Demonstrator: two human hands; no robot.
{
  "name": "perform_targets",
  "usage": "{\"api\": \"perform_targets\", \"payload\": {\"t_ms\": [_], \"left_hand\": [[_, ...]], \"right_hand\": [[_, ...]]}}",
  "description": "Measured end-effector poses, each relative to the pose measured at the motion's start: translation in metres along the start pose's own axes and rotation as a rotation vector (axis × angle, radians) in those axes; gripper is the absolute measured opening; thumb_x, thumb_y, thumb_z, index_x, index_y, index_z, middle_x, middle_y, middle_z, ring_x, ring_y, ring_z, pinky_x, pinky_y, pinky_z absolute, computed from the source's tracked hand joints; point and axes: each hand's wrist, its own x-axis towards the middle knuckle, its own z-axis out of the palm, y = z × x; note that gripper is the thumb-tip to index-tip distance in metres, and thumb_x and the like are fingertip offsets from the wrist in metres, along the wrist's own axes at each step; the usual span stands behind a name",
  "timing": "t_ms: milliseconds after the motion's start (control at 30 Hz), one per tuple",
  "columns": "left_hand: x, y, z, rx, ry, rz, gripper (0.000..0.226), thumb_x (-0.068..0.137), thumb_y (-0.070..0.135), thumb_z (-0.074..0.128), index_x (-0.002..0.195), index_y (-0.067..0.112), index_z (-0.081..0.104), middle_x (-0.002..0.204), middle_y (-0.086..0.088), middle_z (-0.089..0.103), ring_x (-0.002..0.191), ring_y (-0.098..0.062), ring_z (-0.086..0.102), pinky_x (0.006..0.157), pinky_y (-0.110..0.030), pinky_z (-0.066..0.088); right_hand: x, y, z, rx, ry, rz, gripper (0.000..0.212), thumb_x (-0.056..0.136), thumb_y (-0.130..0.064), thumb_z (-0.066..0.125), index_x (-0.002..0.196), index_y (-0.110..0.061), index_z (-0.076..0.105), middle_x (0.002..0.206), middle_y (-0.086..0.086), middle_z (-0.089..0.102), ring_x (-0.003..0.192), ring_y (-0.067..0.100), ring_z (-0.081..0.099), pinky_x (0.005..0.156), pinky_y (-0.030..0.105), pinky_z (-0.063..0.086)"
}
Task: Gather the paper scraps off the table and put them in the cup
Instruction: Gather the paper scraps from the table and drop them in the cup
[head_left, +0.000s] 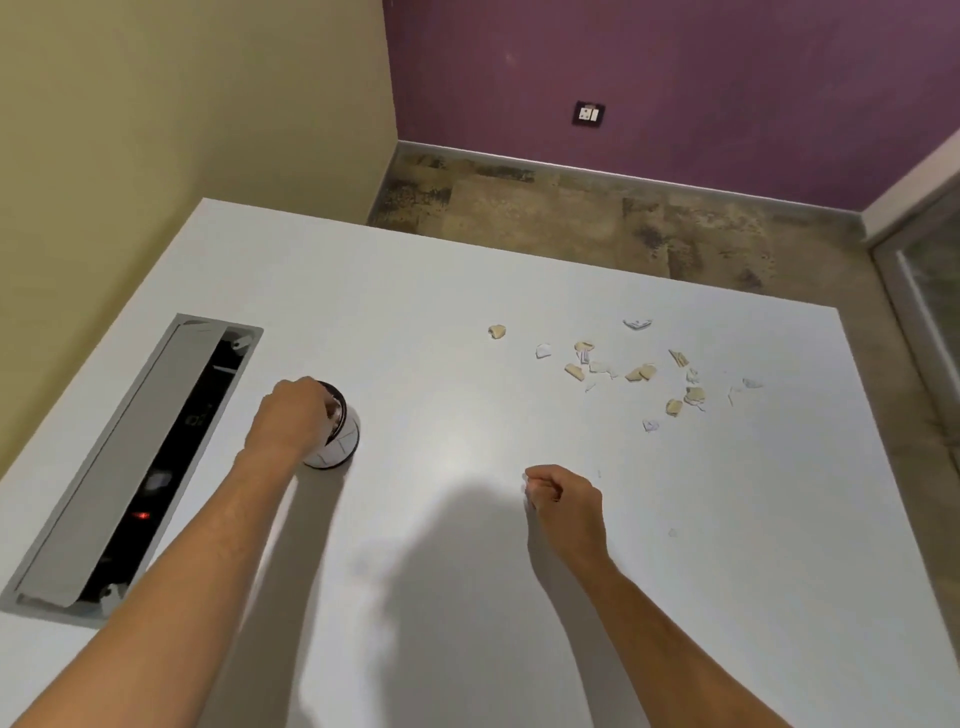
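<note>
A white cup with a dark rim stands left of the middle of the white table. My left hand is wrapped over the cup's top and left side, hiding much of the opening. My right hand hovers low over the table's middle, fingers curled into a fist, with a sliver of white paper showing at its left edge. Several beige and white paper scraps lie scattered at the far right of the table, well beyond my right hand. One beige scrap lies apart to their left.
A long open cable tray with a grey flap and dark inside is sunk into the table's left side. A yellow wall runs along the left, a purple wall with a socket stands beyond. The floor lies past the far edge.
</note>
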Motion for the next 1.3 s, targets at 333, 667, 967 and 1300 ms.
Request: {"api": "perform_targets", "payload": {"t_ms": [333,667,967,1300], "left_hand": [[-0.056,0.059,0.010,-0.274,0.508,0.274,0.021,0.081,-0.012,0.057,0.090,0.003,0.069,0.090,-0.022,0.065,0.079,-0.040,0.057,0.071,-0.043,0.047],[-0.100,0.145,0.167,-0.049,0.047,0.627,0.071,0.096,0.052,0.016,0.147,0.008,0.039,0.158,-0.011,0.028,0.148,-0.035,0.017,0.116,-0.053,0.019],[-0.096,0.152,0.205,0.069,0.103,0.614,0.067,0.100,0.056,0.013,0.156,0.018,0.010,0.164,-0.001,0.004,0.151,-0.018,-0.009,0.121,-0.046,-0.007],[-0.094,0.154,0.207,0.085,0.127,0.620,0.065,0.101,0.053,0.019,0.155,0.016,0.018,0.163,-0.003,0.009,0.151,-0.019,-0.005,0.121,-0.049,-0.001]], "right_hand": [[0.013,0.076,-0.096,-0.116,0.342,-0.035,0.023,0.092,-0.004,0.053,0.102,-0.012,0.071,0.106,-0.001,0.069,0.103,0.019,0.062,0.093,0.036,0.049],[-0.025,0.142,-0.115,-0.689,0.191,0.062,0.072,0.099,-0.054,0.016,0.154,-0.009,0.005,0.163,0.005,0.003,0.151,0.019,-0.001,0.123,0.038,-0.001],[-0.009,0.120,-0.050,-0.862,0.165,0.053,0.085,0.094,-0.068,0.000,0.154,-0.009,0.009,0.162,0.009,0.005,0.150,0.025,-0.002,0.118,0.059,-0.002],[0.036,0.098,-0.040,-0.720,0.071,-0.246,0.070,0.099,-0.059,0.002,0.154,-0.015,0.000,0.161,0.000,-0.004,0.151,0.017,-0.004,0.121,0.044,-0.008]]}}
